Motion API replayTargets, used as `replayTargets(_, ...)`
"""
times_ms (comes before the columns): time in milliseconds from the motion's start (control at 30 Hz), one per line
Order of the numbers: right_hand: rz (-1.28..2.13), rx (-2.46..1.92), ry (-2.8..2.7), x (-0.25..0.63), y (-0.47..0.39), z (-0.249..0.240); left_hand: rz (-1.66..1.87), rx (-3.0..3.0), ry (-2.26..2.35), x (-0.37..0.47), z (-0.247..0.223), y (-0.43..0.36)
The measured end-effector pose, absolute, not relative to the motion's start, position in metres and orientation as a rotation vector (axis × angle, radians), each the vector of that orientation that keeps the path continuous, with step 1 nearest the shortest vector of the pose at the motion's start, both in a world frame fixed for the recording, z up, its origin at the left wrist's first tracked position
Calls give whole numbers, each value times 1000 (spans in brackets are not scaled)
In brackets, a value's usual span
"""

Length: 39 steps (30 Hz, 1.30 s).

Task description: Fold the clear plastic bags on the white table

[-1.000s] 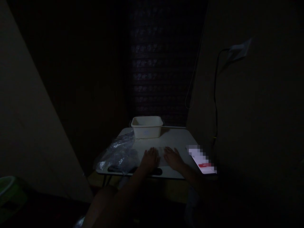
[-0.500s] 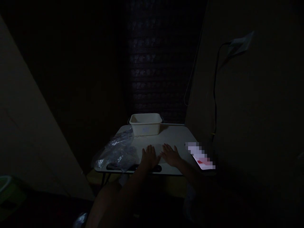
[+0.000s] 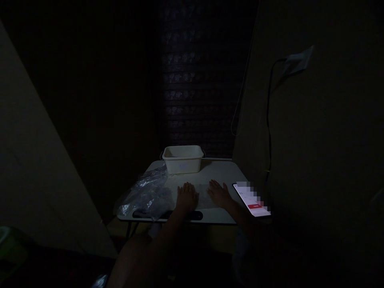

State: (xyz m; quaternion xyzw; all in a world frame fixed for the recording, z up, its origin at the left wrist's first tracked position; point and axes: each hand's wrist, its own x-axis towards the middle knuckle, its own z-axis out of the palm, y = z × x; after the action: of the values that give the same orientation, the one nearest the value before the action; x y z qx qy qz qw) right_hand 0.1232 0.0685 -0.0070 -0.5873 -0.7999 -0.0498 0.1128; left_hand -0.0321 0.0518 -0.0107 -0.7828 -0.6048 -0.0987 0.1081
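Note:
On the white table (image 3: pixel 220 172), my left hand (image 3: pixel 187 197) lies palm down with its fingers spread a little. My right hand (image 3: pixel 219 193) rests flat to the right of it, fingers apart. Between the two hands lies a thin, see-through sheet (image 3: pixel 204 197), faint in the dim light; both hands touch or border its edges. A crumpled clear plastic bag (image 3: pixel 150 192) covers the left part of the table. Behind my hands stands a white rectangular tub (image 3: pixel 183 165).
A lit phone (image 3: pixel 252 202) lies at the table's right edge. A black cable (image 3: pixel 269 120) hangs from a wall outlet (image 3: pixel 297 62) at the right. Dark blinds (image 3: pixel 192 92) are behind the table. At the lower left is a green container (image 3: pixel 13 252).
My hands have moved apart, and more of the clear sheet shows between them. The view has shifted slightly.

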Motion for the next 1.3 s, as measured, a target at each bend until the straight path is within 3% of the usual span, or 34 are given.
replayTargets(367, -21, -1567, -2530, 110, 64, -20, -202, -2438, -1727, -26, -15, 52)
replayTargets(833, -196, -1701, -2418, 141, 60, -15, -248, -2082, -2083, -38, -8, 51)
replayTargets(1067, -170, -1703, -2300, 145, 61, 6, -183, -2606, -1463, -21, 21, 24)
replayTargets(1300, -132, -1649, -2264, 138, 55, 22, -64, -2656, -1341, -9, 23, 12)
